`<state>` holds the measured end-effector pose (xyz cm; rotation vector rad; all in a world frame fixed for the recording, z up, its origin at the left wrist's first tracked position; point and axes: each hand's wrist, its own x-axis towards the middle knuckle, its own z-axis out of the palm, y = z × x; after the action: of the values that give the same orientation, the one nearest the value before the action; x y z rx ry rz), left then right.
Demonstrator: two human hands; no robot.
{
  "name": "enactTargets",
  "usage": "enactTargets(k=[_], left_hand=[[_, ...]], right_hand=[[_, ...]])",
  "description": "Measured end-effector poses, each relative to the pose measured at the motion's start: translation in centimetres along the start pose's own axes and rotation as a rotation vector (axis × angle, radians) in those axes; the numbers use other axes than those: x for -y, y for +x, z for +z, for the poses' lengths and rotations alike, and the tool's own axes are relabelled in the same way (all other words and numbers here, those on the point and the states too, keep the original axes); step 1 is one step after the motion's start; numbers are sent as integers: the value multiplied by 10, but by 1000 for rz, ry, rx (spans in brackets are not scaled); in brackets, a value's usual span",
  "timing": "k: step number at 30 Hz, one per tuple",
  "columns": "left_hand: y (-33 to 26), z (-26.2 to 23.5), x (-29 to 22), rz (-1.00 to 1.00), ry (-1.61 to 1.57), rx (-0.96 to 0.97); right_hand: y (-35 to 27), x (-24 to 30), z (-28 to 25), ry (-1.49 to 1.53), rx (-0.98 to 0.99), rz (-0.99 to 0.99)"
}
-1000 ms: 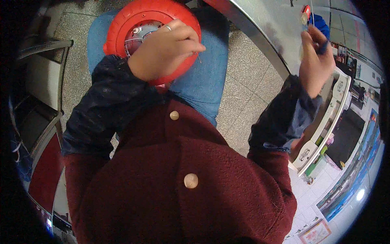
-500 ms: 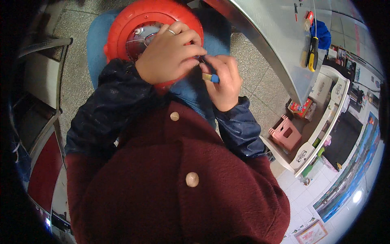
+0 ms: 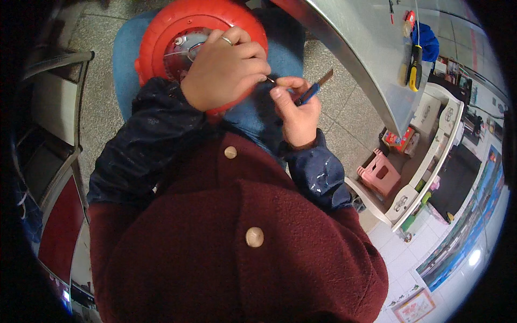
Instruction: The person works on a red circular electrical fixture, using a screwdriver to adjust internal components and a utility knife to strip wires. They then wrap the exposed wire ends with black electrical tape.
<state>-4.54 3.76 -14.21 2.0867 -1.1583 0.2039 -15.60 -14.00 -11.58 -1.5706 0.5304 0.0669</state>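
Even indoor light, strong fisheye bending, black corners.

Soft overhead light falls from the right, where a pale sheen lies on the metal surface [image 3: 366, 59]; the left floor [image 3: 97, 37] stays dim, edges smear, and the lower-right rim is perhaps slightly overexposed.

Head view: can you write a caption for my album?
Left hand steadies a red round reel while right hand holds a blue-handled tool.

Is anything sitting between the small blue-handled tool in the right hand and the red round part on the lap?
Only the left hand: it lies over the red round part, and the blue-handled tool in the right hand meets its fingertips. Nothing else visible intervenes.
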Motion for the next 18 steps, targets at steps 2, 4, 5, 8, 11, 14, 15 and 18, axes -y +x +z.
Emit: enactTargets(k=[2,4,5,8,11,14,15,18], left_hand=[[0,-1,0,4,-1,10],[0,-1,-1,19,-2,1],[0,-1,-1,25,-7,-7],[1,1,-1,-20,-2,-5],[1,3,-3,-15,22,-32],[0,4,-5,15,-29,-60],[0,4,-6,3,-33,-57],[2,4,-7,-23,-42,-53]], right_hand=[[6,-3,-2,-278,-11,-431],[14,-4,-6,-462,2,-664],[18,-5,-7,-561,-4,-764],[26,-5,-9,-671,13,-918],[24,-3,-3,-619,-2,-838],[11,1,2,385,164,266],[8,1,3,616,291,361],[4,2,0,503,190,252]])
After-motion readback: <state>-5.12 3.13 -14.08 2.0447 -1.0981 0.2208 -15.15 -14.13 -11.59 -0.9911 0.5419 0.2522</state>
